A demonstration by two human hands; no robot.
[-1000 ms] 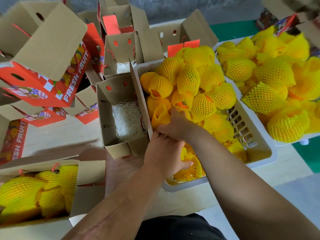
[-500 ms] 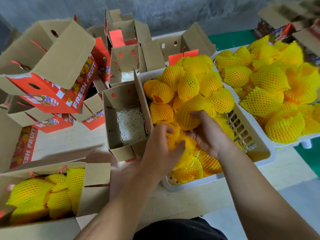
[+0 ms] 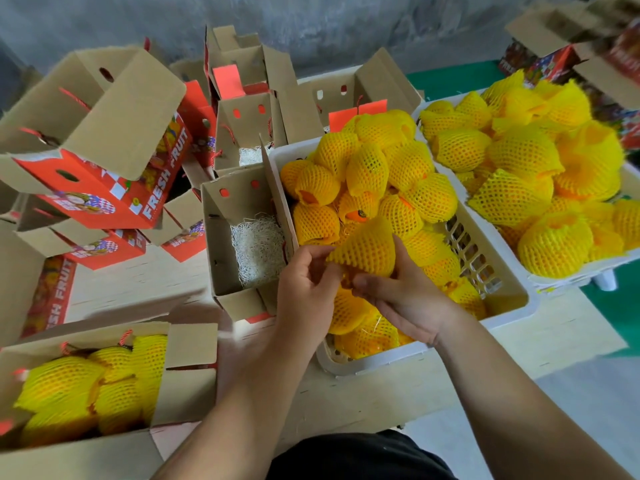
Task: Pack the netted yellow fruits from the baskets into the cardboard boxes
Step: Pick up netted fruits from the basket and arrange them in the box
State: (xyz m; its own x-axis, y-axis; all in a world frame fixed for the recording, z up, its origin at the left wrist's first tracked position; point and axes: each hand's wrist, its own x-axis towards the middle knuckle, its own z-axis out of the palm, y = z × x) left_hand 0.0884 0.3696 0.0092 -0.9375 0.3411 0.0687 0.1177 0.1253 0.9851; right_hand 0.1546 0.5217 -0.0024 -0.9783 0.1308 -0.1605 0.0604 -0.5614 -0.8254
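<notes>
Both hands hold one netted yellow fruit [image 3: 367, 249] just above the near white basket [image 3: 509, 306], which is piled with several netted fruits. My left hand [image 3: 306, 289] pinches the net's left lower edge. My right hand [image 3: 401, 289] grips it from below and the right. Directly left of the basket stands an open cardboard box [image 3: 221, 258] with pale shredded paper [image 3: 258, 251] on its bottom and no fruit in it. At the lower left another open box [image 3: 188, 382] holds several netted fruits.
A second white basket [image 3: 561, 278] heaped with netted fruits stands at the right. Red "FRESH FRUIT" boxes [image 3: 104, 174] are stacked and tilted at the left and back, flaps up. A grey wall closes the back. The wooden table's front edge [image 3: 363, 420] lies near my body.
Both hands were down among the fruits in the near basket; they have lifted one netted fruit out and now hold it together above the pile. The camera has tilted up a little.
</notes>
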